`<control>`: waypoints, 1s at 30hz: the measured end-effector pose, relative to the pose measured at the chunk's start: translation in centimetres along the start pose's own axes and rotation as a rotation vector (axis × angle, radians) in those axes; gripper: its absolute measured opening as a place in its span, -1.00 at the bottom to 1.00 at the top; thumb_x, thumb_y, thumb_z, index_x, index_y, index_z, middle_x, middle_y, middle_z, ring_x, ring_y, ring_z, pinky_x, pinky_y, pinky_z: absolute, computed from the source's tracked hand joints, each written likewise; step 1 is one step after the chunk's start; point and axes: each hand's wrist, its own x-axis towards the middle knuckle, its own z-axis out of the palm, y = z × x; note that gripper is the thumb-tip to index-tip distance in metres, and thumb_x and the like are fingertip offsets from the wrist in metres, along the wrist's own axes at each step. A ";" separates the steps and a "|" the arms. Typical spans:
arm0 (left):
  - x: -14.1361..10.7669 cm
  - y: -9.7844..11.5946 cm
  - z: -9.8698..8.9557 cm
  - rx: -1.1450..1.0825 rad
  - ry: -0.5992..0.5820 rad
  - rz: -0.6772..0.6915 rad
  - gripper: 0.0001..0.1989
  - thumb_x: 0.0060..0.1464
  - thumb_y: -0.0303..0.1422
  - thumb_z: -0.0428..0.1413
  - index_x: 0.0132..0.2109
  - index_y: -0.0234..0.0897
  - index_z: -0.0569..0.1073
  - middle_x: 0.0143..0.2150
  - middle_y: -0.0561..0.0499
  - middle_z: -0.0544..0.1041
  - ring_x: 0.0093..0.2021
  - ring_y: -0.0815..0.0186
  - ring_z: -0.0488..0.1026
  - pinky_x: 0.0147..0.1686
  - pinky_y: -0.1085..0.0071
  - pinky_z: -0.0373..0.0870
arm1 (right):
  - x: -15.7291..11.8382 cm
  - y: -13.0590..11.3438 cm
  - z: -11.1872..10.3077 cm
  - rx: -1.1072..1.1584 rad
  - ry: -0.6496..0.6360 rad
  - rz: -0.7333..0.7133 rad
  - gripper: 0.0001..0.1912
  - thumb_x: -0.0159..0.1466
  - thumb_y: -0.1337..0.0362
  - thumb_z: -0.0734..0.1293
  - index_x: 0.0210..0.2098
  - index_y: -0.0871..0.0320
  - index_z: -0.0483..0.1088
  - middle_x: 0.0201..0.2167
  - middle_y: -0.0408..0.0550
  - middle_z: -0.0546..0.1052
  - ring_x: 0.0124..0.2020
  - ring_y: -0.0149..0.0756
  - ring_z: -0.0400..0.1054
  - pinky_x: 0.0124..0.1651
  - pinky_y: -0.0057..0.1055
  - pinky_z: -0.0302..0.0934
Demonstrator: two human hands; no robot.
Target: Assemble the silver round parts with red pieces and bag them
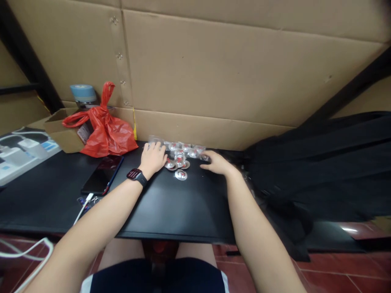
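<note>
Several shiny round discs with red marks point(179, 155) lie in a loose pile on the black table point(180, 211), near the cardboard wall. One disc point(181, 175) sits apart, closer to me. My left hand point(153, 158) rests at the left side of the pile, fingers spread, beside clear plastic wrapping point(155, 139). At the pile's right edge is my right hand point(216, 162), its fingers curved and apart, the fingertips next to the clear wrapped pieces; nothing is visibly held in it.
To the left are a red plastic bag point(108, 132), a cardboard box point(65, 136), a phone point(103, 175), a white power strip point(26, 158) and a white cable point(82, 209). Black fabric point(320, 167) covers the right side. A cardboard wall point(207, 73) stands behind.
</note>
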 end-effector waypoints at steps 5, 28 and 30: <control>0.2 0.4 -0.6 0.014 0.023 0.039 -0.72 0.29 -0.33 -0.05 0.01 -0.31 0.47 0.04 -0.26 0.47 0.06 -0.04 0.35 0.02 0.06 0.18 | 0.7 0.0 0.8 0.099 0.107 0.098 -0.72 0.21 0.41 0.32 -0.09 0.17 0.51 -0.15 0.08 0.61 -0.10 -0.13 0.49 0.04 -0.25 0.30; -0.1 2.7 -2.2 -0.202 0.153 0.362 -0.60 0.36 -0.44 -0.14 0.20 -0.03 0.39 0.30 -0.06 0.38 0.33 0.10 0.21 0.13 0.08 0.08 | -0.3 -9.0 -0.6 0.919 0.417 -0.049 -0.62 0.25 0.09 0.35 0.00 0.09 0.31 -0.31 -0.05 0.59 -0.35 -0.24 0.52 -0.26 -0.33 0.40; 0.1 2.6 -2.4 -0.174 0.121 0.388 -0.64 0.40 -0.41 -0.18 0.07 -0.11 0.47 0.15 -0.07 0.52 0.22 0.11 0.33 0.06 0.12 0.12 | 0.2 -8.9 0.3 0.859 0.371 -0.074 -0.64 0.29 0.07 0.30 0.00 0.10 0.33 -0.27 -0.03 0.59 -0.30 -0.23 0.51 -0.20 -0.30 0.40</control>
